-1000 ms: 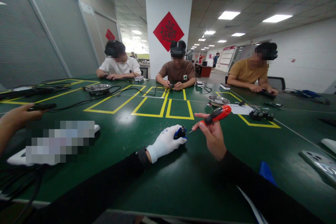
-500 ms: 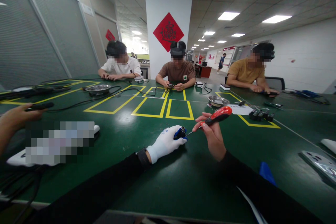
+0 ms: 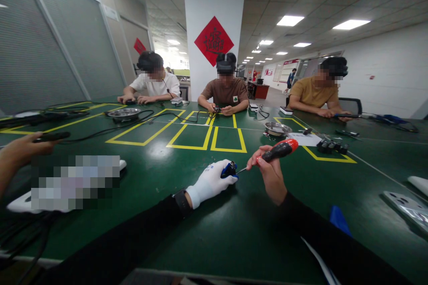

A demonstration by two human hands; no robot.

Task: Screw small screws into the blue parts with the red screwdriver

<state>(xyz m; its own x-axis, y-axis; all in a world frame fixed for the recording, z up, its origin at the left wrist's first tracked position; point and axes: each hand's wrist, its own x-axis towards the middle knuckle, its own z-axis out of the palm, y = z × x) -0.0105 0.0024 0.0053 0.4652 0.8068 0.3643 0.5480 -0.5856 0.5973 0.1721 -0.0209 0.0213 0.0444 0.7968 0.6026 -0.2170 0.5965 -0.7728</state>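
My left hand (image 3: pixel 210 180), in a white glove, is closed around a small black part (image 3: pixel 230 169) with a metal tip on top. Most of that part is hidden by the glove. In my bare right hand (image 3: pixel 271 176) is a screwdriver (image 3: pixel 281 149) with a red and black handle, pinched between thumb and fingers near the front of the handle. Its thin shaft slants down to the left, and the tip reaches the right side of the black part. Whether it sits in a screw is too small to tell.
At the left, another person's hand (image 3: pixel 20 149) holds a black tool above a white device (image 3: pixel 73 185). Metal bowls (image 3: pixel 277 129) and several black parts (image 3: pixel 332 147) stand farther back on the green table (image 3: pixel 157 240). Three co-workers sit opposite.
The screwdriver handle has turned about its axis, with more black showing now. My left hand has kept its place on the black part. Hands of two co-workers opposite have shifted.
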